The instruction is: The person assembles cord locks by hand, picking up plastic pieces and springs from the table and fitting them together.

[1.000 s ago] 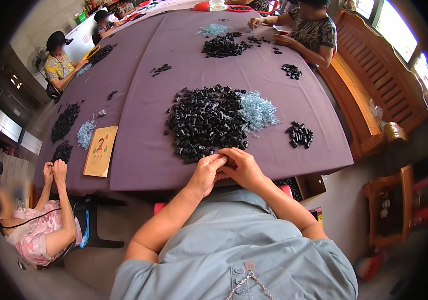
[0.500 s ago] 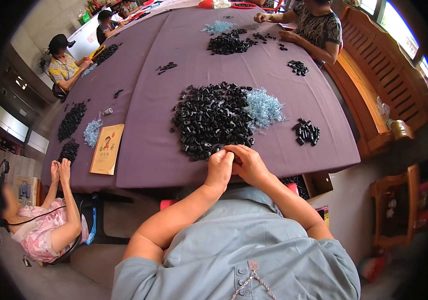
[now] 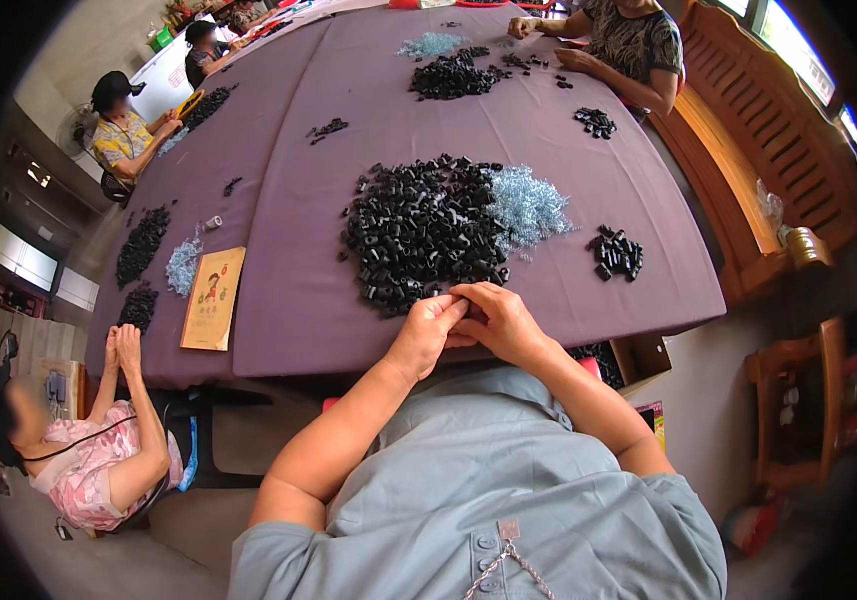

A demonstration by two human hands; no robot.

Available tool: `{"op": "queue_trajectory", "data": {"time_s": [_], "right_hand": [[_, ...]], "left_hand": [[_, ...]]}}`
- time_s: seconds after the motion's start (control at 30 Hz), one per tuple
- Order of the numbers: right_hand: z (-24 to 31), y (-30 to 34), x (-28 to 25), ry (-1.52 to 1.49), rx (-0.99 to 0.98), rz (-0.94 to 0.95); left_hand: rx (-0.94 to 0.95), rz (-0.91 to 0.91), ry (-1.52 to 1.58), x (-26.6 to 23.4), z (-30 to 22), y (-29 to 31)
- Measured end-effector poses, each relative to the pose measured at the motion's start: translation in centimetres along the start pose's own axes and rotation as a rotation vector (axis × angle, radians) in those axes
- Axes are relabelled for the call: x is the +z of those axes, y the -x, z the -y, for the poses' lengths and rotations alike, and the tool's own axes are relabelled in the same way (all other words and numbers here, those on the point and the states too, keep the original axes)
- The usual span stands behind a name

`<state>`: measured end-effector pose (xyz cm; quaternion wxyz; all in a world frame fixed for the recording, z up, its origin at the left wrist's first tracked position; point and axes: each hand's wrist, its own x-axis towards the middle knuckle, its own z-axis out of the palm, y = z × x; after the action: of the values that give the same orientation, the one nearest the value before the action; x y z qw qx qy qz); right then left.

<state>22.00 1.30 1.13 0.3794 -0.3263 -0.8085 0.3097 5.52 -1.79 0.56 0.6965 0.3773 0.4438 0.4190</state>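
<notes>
Left hand (image 3: 426, 333) and right hand (image 3: 501, 320) meet, fingertips pinched together at the black pieces (image 3: 426, 228). What either grip holds cannot be told (too small). Purple surface (image 3: 288, 290) beneath.

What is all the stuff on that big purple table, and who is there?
Table: one, purple cloth, fills the middle.
Big pile of small black parts: one, black, in front of the hands.
Pale wire pieces: one heap, light blue-grey, touching the big pile's right side.
Small black heap: one, black, right of the wire pieces.
Far black pile: one, black, far end.
Booklet: one, tan, left edge of table.
Wooden bench: one, brown, right side.
Other people: four, seated around the table.
Left hand: at the table's near edge, fingers meeting the right hand.
Right hand: beside it; what they pinch is too small to tell.
</notes>
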Motion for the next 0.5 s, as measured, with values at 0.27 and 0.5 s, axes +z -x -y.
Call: {"op": "queue_trajectory", "data": {"time_s": [0.27,0.5], "right_hand": [[-0.17,0.17,-0.06,-0.014,0.001,-0.013],[-0.53,0.31,0.27,-0.001,-0.042,-0.026]], "left_hand": [[0.028,-0.043,-0.036,0.79,-0.16,0.03],[0.029,-0.084,-0.022,0.64,0.23,0.05]]}}
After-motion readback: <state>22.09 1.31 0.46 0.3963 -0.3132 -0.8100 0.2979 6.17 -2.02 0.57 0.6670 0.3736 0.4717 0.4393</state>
